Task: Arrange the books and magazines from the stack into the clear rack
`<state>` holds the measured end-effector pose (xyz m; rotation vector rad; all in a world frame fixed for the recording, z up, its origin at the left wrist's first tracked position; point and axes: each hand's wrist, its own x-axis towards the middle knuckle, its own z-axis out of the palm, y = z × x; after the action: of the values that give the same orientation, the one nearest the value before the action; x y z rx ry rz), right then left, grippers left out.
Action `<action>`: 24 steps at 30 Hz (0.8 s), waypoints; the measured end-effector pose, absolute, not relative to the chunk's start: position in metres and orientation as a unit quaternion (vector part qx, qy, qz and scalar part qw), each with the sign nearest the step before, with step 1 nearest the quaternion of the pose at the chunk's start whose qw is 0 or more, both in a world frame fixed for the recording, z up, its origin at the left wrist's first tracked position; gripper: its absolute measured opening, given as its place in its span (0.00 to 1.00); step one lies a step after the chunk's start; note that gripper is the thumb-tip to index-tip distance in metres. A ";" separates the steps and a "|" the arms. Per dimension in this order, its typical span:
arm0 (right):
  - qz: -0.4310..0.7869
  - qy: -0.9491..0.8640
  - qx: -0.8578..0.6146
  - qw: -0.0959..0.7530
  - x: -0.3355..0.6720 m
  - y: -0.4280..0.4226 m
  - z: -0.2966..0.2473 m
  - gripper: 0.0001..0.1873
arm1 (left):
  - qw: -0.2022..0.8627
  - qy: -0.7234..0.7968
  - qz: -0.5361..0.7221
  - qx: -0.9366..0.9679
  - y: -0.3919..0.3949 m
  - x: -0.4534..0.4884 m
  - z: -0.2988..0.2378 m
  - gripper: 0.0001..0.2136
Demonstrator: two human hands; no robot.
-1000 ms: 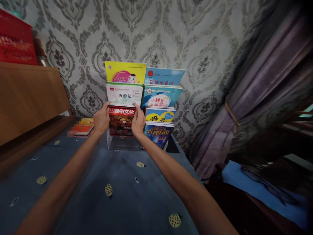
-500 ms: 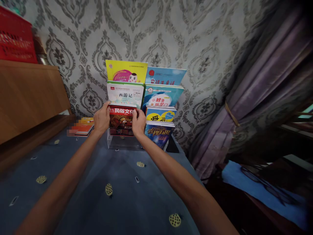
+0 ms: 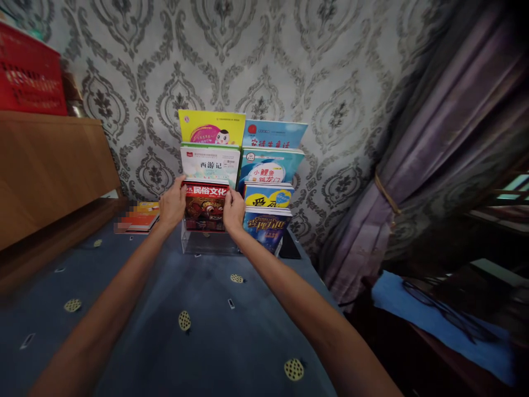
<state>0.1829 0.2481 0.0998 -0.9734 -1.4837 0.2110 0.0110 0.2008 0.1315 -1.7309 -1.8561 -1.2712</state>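
A red-covered book (image 3: 205,205) stands in the lower left slot of a clear tiered rack (image 3: 209,243) against the wall. My left hand (image 3: 172,204) grips its left edge and my right hand (image 3: 233,209) grips its right edge, fingers curled round the cover. Above it in the rack sit a white book (image 3: 210,163) and a yellow book (image 3: 211,127). The right column holds several blue books (image 3: 268,194), the lowest a dark blue one (image 3: 264,227).
The rack stands on a blue patterned cloth (image 3: 198,325). A low stack of orange books (image 3: 140,216) lies to the left. A wooden headboard (image 3: 45,165) with a red crate (image 3: 28,71) on top is at far left. Purple curtains (image 3: 413,165) hang at the right.
Both hands stay on the red book's edges; the right hand has slid slightly down its right edge. The view has shifted a little.
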 end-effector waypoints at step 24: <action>0.138 -0.731 -0.376 0.553 0.194 0.176 0.027 0.26 | 0.126 -0.640 -0.454 -0.607 0.191 0.008 0.113 0.29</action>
<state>0.1938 0.1759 0.0270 -0.8892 -1.7281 0.3252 0.0085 0.1907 0.1126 -1.7671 -1.8643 -1.3210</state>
